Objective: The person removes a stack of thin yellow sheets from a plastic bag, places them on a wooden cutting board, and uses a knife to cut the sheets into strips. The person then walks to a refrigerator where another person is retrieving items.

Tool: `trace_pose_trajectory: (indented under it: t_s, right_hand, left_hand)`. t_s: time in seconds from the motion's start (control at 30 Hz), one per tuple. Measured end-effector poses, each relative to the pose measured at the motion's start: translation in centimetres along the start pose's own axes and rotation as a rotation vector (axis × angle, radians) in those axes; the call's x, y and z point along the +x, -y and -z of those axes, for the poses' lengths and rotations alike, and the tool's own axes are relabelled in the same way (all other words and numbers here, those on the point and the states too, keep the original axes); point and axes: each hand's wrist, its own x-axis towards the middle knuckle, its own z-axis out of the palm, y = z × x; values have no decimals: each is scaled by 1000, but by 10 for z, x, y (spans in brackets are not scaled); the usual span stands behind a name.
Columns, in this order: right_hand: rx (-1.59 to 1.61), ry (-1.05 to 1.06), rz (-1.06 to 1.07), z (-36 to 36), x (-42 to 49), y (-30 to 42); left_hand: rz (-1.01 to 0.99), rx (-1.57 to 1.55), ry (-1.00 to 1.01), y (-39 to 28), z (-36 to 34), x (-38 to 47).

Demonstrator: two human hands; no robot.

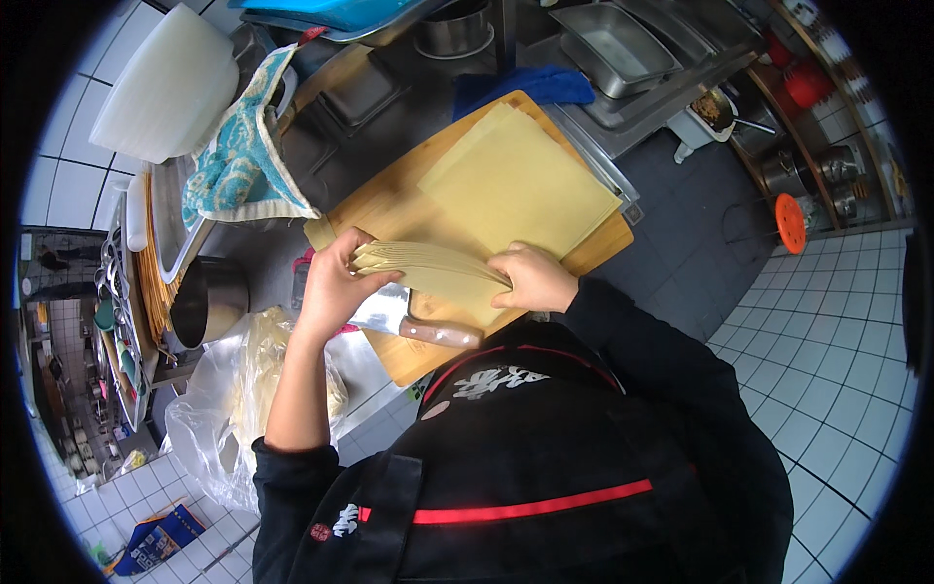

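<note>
Between my two hands is a folded stack of thin, pale yellow sheets (430, 263), perhaps tofu skin, its layered edges fanned at the left end. My left hand (346, 281) grips that end, thumb below and fingers behind. At the other end, my right hand (533, 277) pinches the stack. Beneath lies a wooden cutting board (379, 208), with a flat pile of large square yellow sheets (522, 179) on its far right part. A cleaver with a brown wooden handle (441, 333) rests at the board's near left; its blade (383, 308) is partly hidden by my left hand.
Left of the board, a clear plastic bag (255, 387) holds pale strips. A steel pot (211, 299), a teal patterned cloth (244, 168) and skewers (153, 255) are beyond it. A blue cloth (525, 86) and a steel pan (616, 47) lie behind the board.
</note>
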Motion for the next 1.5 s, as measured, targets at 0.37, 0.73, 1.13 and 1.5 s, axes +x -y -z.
trace_pose_trajectory:
  t_s: [0.37,0.73,1.13,1.5]
  right_hand:
    - [841,-247,-378,0,-42,12]
    - [1163,-533,-606,16,-48,-16]
    - [1046,-589,-653,7,-45,-8]
    - [968,-576,-670,7,-41,-5]
  left_hand:
    - [46,-177,19,5,-1,52]
    - [132,-296,332,28,-77,170]
    - [51,-231,361,65,-95,179]
    - [114,-332,312,79,-96,174]
